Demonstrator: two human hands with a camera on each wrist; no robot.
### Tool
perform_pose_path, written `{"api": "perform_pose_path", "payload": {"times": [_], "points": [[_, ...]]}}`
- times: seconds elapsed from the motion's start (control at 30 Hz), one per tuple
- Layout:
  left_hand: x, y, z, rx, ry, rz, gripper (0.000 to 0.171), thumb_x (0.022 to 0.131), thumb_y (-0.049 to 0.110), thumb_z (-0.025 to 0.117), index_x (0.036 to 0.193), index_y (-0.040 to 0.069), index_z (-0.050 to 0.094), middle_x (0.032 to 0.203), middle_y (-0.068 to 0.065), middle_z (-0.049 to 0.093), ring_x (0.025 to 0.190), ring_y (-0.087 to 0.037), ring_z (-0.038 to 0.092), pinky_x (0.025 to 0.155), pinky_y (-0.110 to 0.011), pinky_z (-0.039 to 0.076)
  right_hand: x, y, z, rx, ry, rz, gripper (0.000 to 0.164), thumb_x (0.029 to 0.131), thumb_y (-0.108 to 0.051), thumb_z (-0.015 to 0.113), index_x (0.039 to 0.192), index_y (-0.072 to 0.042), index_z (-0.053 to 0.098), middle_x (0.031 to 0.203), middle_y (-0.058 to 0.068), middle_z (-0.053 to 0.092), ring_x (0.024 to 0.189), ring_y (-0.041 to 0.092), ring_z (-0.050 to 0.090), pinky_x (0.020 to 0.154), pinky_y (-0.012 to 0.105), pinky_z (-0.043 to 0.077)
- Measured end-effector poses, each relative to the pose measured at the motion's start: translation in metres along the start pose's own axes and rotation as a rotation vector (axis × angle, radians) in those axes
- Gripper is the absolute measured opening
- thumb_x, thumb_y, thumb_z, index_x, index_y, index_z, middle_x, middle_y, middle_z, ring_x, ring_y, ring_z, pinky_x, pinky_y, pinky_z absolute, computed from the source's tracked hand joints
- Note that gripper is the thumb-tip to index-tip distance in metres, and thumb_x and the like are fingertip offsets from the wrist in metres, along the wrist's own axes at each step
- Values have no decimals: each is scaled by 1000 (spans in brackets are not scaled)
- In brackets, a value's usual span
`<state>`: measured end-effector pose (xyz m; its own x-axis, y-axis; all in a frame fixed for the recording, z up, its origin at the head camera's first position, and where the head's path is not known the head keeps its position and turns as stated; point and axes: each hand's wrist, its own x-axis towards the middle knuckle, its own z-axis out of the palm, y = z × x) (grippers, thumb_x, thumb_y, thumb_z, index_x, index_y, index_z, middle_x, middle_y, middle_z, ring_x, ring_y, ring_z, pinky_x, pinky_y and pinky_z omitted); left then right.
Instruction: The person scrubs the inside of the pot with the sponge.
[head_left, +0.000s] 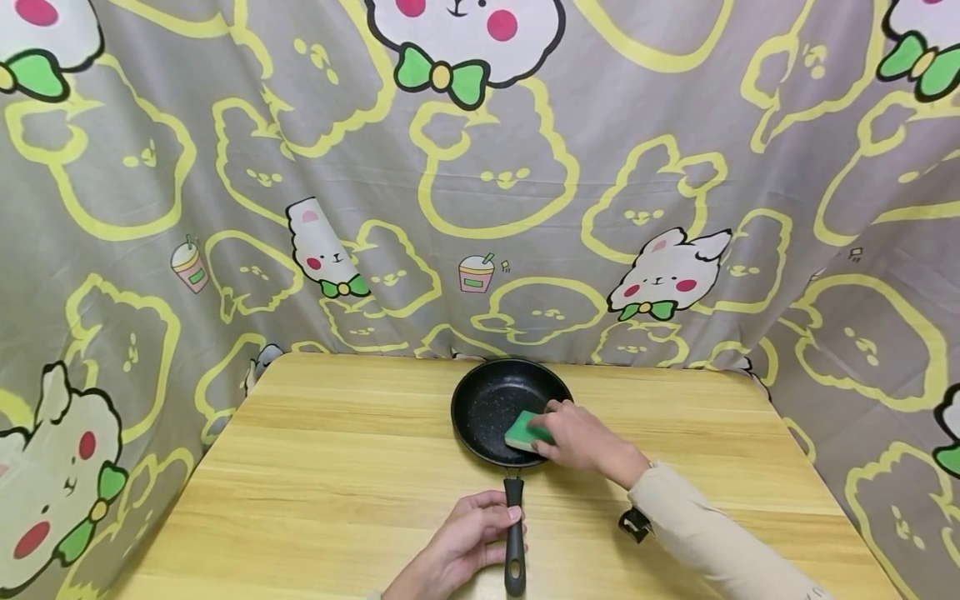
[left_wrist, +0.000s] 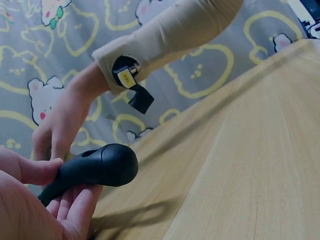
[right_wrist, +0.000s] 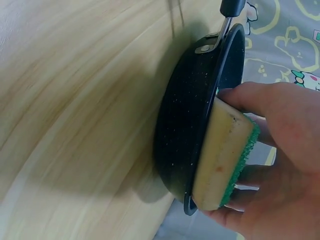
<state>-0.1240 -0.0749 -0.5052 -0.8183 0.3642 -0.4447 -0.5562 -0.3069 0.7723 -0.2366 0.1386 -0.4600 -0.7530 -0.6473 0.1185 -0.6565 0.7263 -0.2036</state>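
Note:
A black frying pan with light speckles is near the far middle of the table, its handle pointing toward me. My left hand grips that handle, thumb on top and fingers beneath, as the left wrist view also shows. In my right hand is a sponge with a green scouring side and a pale yellow body. The fingers hold it by its edges at the pan's right inner side. In the right wrist view the sponge lies against the pan's rim, green side toward the palm.
The wooden table carries the pan and extends to both sides of it. A patterned grey curtain hangs along the back and the sides. A dark strap hangs at the right sleeve's cuff.

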Motion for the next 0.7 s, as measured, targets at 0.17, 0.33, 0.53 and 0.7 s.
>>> {"api": "perform_pose_path", "payload": {"times": [0.17, 0.33, 0.53, 0.7], "points": [[0, 0, 0, 1, 0, 4, 22, 97, 6, 68, 117, -1, 64, 91, -6, 70, 82, -15, 69, 73, -35, 59, 1, -3, -1, 69, -27, -4, 29, 95, -21, 72, 119, -3, 74, 112, 13, 70, 98, 27, 63, 83, 45, 53], [0, 0, 0, -4, -5, 13, 20, 97, 6, 67, 116, -1, 64, 90, -6, 71, 82, -15, 69, 73, -35, 59, 3, -7, -2, 152, -63, -1, 30, 97, -21, 70, 121, -4, 73, 119, 12, 70, 106, 29, 64, 88, 46, 53], [0, 0, 0, -2, -6, 12, 21, 97, 6, 67, 117, -1, 65, 91, -6, 71, 82, -16, 69, 74, -35, 59, 3, -9, -2, 247, -97, 18, 32, 98, -25, 70, 123, -5, 72, 120, 10, 68, 107, 26, 63, 89, 46, 52], [0, -1, 0, -1, -7, 11, 20, 97, 7, 68, 116, 0, 65, 91, -6, 71, 83, -16, 69, 74, -35, 59, 5, -8, -1, 323, -83, -30, 33, 97, -25, 71, 121, -3, 72, 113, 9, 71, 95, 18, 61, 81, 37, 52]]}}
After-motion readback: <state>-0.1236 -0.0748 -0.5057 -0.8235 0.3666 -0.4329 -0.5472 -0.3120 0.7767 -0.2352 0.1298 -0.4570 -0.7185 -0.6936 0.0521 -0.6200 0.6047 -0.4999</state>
